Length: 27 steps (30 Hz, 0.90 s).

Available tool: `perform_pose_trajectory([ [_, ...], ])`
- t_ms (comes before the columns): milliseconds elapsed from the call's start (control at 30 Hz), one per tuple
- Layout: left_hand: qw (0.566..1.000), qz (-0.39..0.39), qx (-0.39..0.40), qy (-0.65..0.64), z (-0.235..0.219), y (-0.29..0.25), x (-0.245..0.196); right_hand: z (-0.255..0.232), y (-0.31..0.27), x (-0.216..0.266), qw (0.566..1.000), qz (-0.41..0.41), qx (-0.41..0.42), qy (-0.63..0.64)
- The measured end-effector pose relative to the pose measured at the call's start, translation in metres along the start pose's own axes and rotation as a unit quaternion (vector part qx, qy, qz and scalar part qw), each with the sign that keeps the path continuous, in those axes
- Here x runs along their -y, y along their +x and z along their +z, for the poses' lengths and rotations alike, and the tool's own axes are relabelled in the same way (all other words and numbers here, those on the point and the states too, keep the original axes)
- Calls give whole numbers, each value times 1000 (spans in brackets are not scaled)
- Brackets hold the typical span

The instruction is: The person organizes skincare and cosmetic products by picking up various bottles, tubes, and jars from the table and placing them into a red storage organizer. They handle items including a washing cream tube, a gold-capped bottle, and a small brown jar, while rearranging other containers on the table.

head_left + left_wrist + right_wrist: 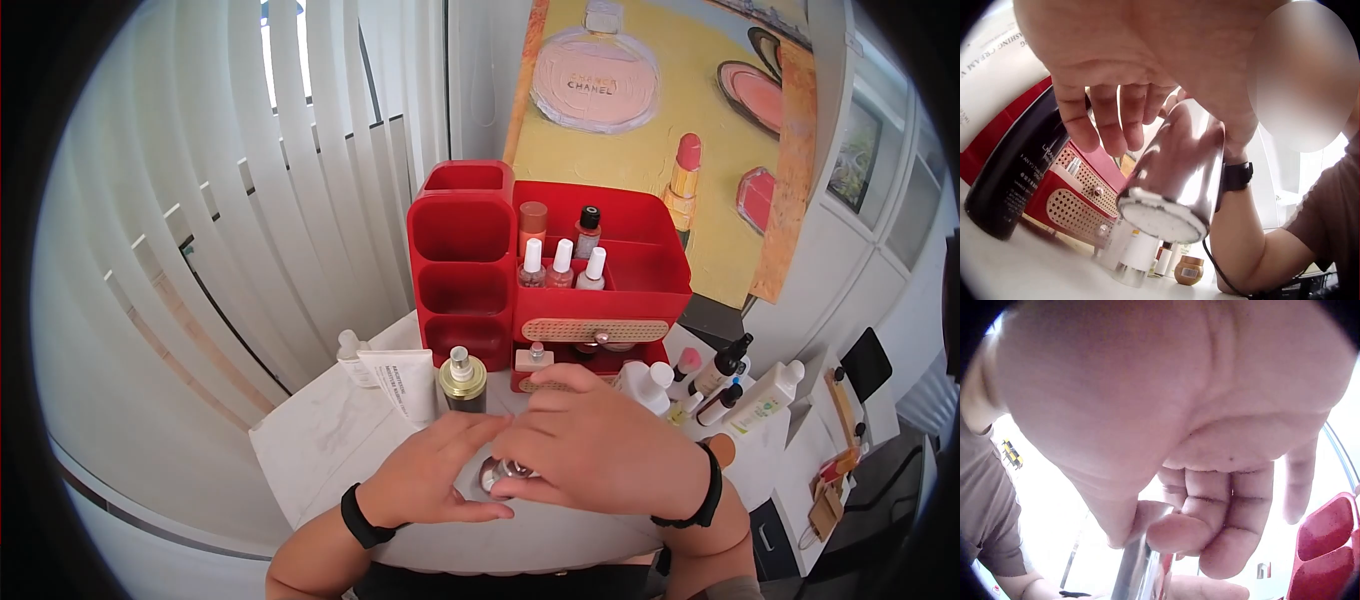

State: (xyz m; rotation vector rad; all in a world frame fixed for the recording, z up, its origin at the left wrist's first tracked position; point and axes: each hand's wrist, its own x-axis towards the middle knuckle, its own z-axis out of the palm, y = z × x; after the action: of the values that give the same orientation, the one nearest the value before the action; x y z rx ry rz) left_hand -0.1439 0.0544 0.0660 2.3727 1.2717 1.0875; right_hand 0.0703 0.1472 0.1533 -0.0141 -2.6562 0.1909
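My right hand (605,445) grips a shiny silver cylinder (497,474) between thumb and fingers over the front of the white table (330,450). In the left wrist view the cylinder (1175,169) is tilted, its worn white base facing the camera. The right wrist view shows the thumb and fingertips around its upper end. Beside it, my left hand (430,475) has its fingers extended and thumb apart, curving near the cylinder without gripping it. Just beyond the left hand stand a dark bottle with a gold collar (463,382) and a white cream tube (400,385).
A red organizer (600,305) at the back holds several nail polish bottles (561,265); its lower drawer (655,352) is pulled out. Several bottles crowd the right side, including a white one (770,393). A small white bottle (352,360) stands at left, near vertical blinds (250,200).
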Motion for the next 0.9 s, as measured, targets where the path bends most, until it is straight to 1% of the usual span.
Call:
perform_pose_trajectory([
  [67, 1000, 5, 12, -3, 2, 0, 2, 1, 0, 2, 1000, -23, -19, 9],
  [133, 999, 17, 18, -24, 2, 0, 3, 0, 2, 4, 999, -26, -21, 4],
  [200, 1000, 15, 17, -15, 5, -3, 6, 1, 4, 6, 999, -31, -23, -2],
  [267, 1000, 13, 16, -7, 6, -4, 9, 3, 5, 8, 1000, -17, -20, 5],
  [367, 1000, 27, 12, -10, 7, -3, 8, 8, 6, 9, 999, -9, -33, 17],
  [467, 998, 49, 25, 12, 7, -2, 6, 8, 9, 6, 999, 7, -22, 26],
  [500, 998, 63, 18, 13, 8, -2, 7, 8, 9, 6, 999, 6, -22, 26],
  [567, 997, 79, 11, 14, 7, -1, 7, 6, 9, 4, 999, 35, -21, -8],
  [633, 999, 47, 7, 2, 5, 1, 3, 6, 9, 5, 999, 38, -13, -19],
  [767, 999, 41, 13, 15, 3, 0, 0, 7, 8, 7, 999, 37, 6, -26],
  [833, 999, 22, 16, 21, 3, -2, -1, 8, 9, 6, 999, 39, -1, -21],
  [900, 999, 30, 11, 16, 1, 0, -1, 11, 9, 4, 999, 40, -8, -14],
])
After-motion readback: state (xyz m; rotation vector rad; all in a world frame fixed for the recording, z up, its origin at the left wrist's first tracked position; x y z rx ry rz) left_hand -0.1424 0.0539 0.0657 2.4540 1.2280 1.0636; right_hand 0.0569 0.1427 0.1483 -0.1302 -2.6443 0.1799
